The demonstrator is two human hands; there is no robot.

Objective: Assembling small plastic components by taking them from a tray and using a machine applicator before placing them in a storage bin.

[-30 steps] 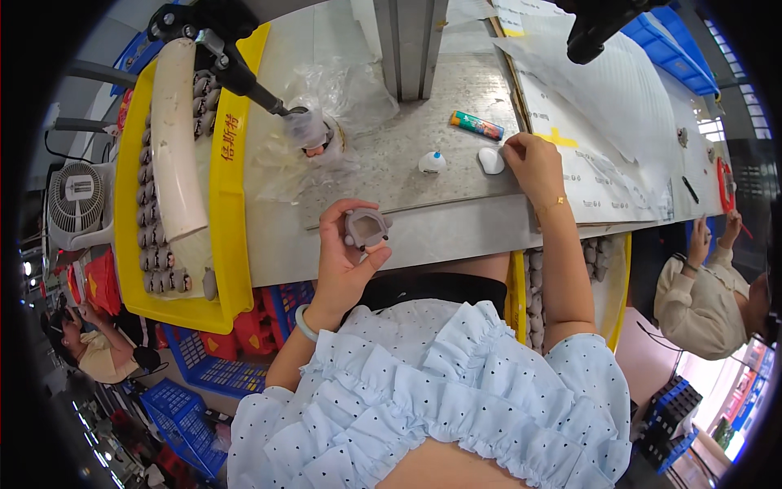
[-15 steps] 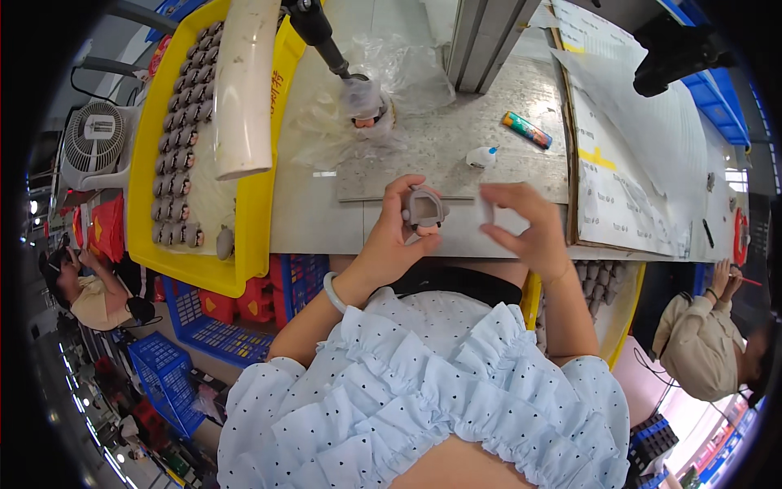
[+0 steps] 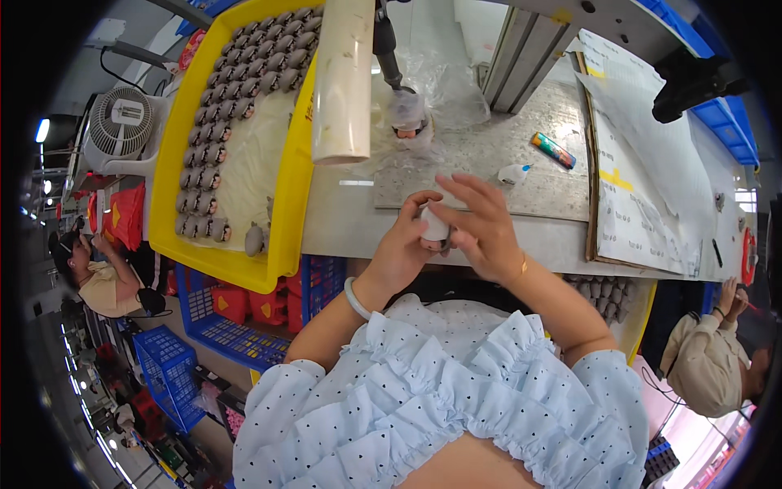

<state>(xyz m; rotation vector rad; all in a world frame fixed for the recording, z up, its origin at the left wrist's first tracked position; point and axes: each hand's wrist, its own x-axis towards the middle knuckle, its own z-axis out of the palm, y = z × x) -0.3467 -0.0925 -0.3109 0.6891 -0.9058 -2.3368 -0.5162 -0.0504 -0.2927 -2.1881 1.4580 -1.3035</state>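
Near the table's front edge, my left hand (image 3: 399,254) is closed round a small grey doll head (image 3: 437,245), partly hidden by fingers. A smooth white rounded piece (image 3: 435,222) covers its upper side. My right hand (image 3: 487,236) has its fingers and thumb on this white piece, the other fingers raised and spread. Beyond the hands lie a small white bottle with a blue tip (image 3: 513,174) and a green and blue tube (image 3: 554,151). A plastic-wrapped doll head (image 3: 408,122) sits under a black rod (image 3: 388,50).
Left stands a yellow tray (image 3: 295,204) with rows of grey doll heads (image 3: 204,179). A thick pale pipe (image 3: 342,98) hangs beside it. A metal post (image 3: 529,61) rises at the back, near a paper-covered board (image 3: 631,191). Blue crates (image 3: 167,367) stand below. People sit on both sides.
My right hand has moved left with the pale piece, onto the doll head in my left hand. The whole view has shifted, so the table things appear further right.
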